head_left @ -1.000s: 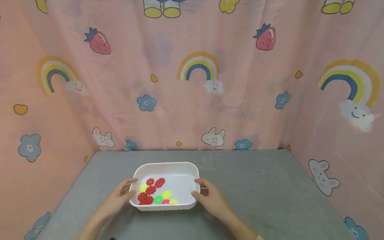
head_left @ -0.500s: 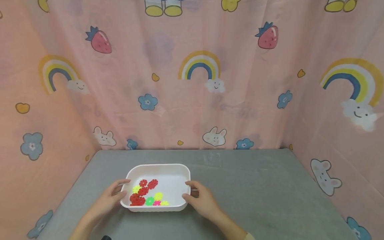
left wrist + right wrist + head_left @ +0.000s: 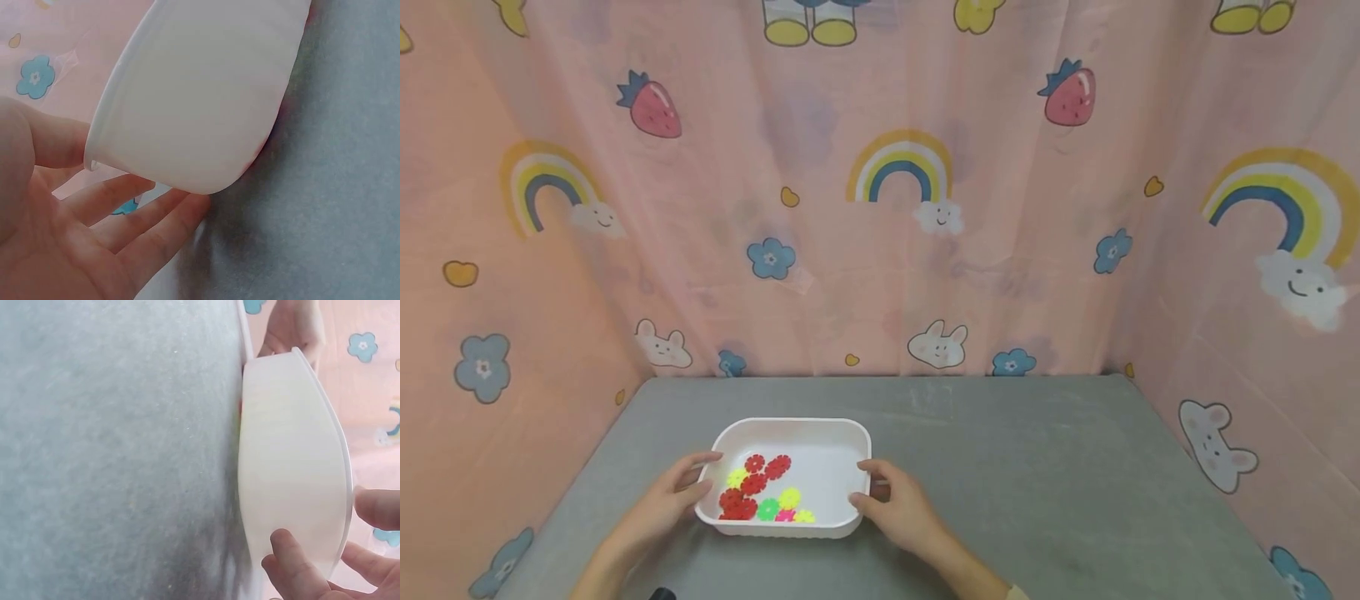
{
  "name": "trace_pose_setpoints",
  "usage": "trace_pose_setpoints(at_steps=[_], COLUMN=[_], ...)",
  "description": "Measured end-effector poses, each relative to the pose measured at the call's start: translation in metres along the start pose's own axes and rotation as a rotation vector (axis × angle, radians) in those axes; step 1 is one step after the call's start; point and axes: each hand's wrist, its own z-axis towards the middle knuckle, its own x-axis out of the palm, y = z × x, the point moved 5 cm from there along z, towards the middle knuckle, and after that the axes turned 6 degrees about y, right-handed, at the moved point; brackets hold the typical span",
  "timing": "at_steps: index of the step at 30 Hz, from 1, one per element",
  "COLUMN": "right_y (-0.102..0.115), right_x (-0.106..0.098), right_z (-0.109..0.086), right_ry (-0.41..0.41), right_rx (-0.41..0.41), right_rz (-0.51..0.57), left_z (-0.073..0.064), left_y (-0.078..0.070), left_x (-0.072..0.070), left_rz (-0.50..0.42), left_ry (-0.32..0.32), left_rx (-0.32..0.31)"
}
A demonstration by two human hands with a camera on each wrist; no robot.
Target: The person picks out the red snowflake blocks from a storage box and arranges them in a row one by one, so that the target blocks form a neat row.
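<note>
A white plastic tray (image 3: 831,475) is held at both ends. Several flower-shaped plastic discs lie in its left part: red ones (image 3: 753,483), yellow ones (image 3: 789,498), a green one (image 3: 768,509) and a pink one (image 3: 786,516). My left hand (image 3: 658,502) grips the left end; in the left wrist view its thumb is at the rim and its fingertips touch the tray's outer wall (image 3: 194,94). At the right end, my right hand (image 3: 906,512) grips the rim between thumb and fingers. Whether the tray bottom touches the table is hard to tell.
The grey tabletop (image 3: 1037,475) extends to the right and behind the tray. A pink printed curtain (image 3: 880,283) encloses the back and both sides. A small black object (image 3: 662,593) shows at the bottom edge.
Both hands have shifted the tray to the left, mostly in the first half second, and slightly nearer to me. Their grip on it and the discs inside look the same.
</note>
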Motion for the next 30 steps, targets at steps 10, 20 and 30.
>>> trace_pose_setpoints(at_steps=[10, 20, 30], right_y=[-0.006, -0.008, 0.004], right_x=[-0.002, -0.011, -0.028], right_z=[0.0, 0.004, 0.006], right_ry=[0.005, 0.005, -0.025], right_rx=[-0.012, -0.003, 0.05], right_rz=[-0.007, -0.007, -0.083], left_z=[-0.002, -0.001, 0.0], left_y=[-0.001, 0.001, 0.0], left_x=[0.004, 0.006, 0.006], left_rz=[-0.013, -0.041, -0.062], left_ry=[0.001, 0.006, 0.003], left_rx=[0.004, 0.04, 0.052])
